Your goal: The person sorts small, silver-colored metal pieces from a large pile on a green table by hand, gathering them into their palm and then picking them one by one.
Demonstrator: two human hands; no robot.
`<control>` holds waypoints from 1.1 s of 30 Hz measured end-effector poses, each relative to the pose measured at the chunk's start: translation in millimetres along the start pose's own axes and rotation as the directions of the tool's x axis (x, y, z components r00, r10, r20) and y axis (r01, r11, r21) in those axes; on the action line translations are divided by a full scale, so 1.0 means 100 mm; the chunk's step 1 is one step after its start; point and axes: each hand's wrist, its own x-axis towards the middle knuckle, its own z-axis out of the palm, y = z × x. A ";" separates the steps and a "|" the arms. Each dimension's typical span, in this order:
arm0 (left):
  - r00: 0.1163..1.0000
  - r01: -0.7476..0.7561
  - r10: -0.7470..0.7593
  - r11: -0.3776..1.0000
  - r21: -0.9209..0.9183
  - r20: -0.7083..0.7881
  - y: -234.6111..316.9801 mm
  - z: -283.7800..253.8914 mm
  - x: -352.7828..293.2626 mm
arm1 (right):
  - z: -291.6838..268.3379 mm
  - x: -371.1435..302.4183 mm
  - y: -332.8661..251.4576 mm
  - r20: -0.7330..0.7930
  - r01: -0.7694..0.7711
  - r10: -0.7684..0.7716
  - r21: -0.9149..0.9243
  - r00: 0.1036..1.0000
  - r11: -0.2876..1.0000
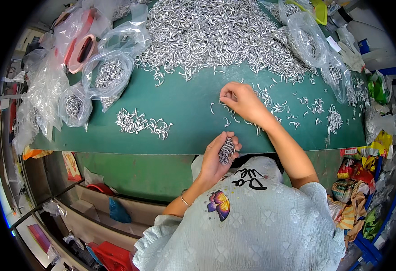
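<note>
My left hand point(217, 156) is at the table's front edge, palm up. Its fingers curl around a clump of small curved silver metal pieces point(226, 151). Farther in over the green table point(180, 104), my right hand point(240, 101) has its thumb and fingertips pressed together. Whether a piece is between those fingertips is too small to tell. Loose curved pieces point(227, 122) lie just below and beside it, and some are partly hidden behind the hand. A big heap of the same pieces point(211, 36) covers the far part of the table.
Toward the left sits a small pile point(143, 124). Clear plastic bags of pieces point(110, 74) and a pink container point(83, 53) stand at the far left. Scattered pieces point(317, 106) and another bag point(313, 40) are on the right. A shelf holds colourful packages point(353, 171).
</note>
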 end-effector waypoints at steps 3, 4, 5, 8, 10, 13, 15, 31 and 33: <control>1.000 0.006 -0.006 1.000 -0.011 -0.001 0.00 -0.02 0.02 | 0.14 -0.02 0.01 -0.070 0.053 -0.088 -0.400 0.994 0.915; 1.000 0.006 -0.006 1.000 -0.017 0.001 0.01 -0.03 0.02 | 0.18 -0.02 0.02 -0.087 0.058 -0.114 -0.486 0.990 0.872; 1.000 0.005 -0.005 1.000 -0.019 0.005 0.01 -0.03 0.02 | 0.17 -0.01 0.03 -0.086 0.084 -0.137 -0.453 0.987 0.888; 1.000 -0.007 0.007 1.000 -0.026 0.010 0.03 -0.06 0.02 | 0.05 0.02 -0.01 -0.074 0.081 -0.093 -0.159 0.993 0.984; 1.000 -0.020 0.020 0.999 -0.031 0.004 0.04 -0.07 -0.01 | -0.12 0.01 -0.15 0.012 -0.073 0.073 0.298 0.997 0.952; 1.000 -0.014 0.014 1.000 -0.013 -0.003 0.06 -0.04 -0.01 | -0.15 0.01 -0.19 0.252 -0.245 0.025 0.908 0.967 0.339; 1.000 -0.003 0.004 1.000 -0.028 0.025 0.05 -0.05 0.02 | -0.10 0.02 -0.10 0.257 -0.256 -0.074 0.966 0.964 0.018; 1.000 0.020 -0.019 1.000 -0.020 0.025 0.02 -0.05 0.03 | 0.26 0.08 -0.04 -0.041 0.038 -0.071 -0.544 0.997 0.838; 1.000 0.001 -0.001 1.000 -0.017 0.009 0.03 -0.06 0.03 | 0.16 0.09 -0.07 -0.051 0.020 -0.038 -0.323 0.998 0.946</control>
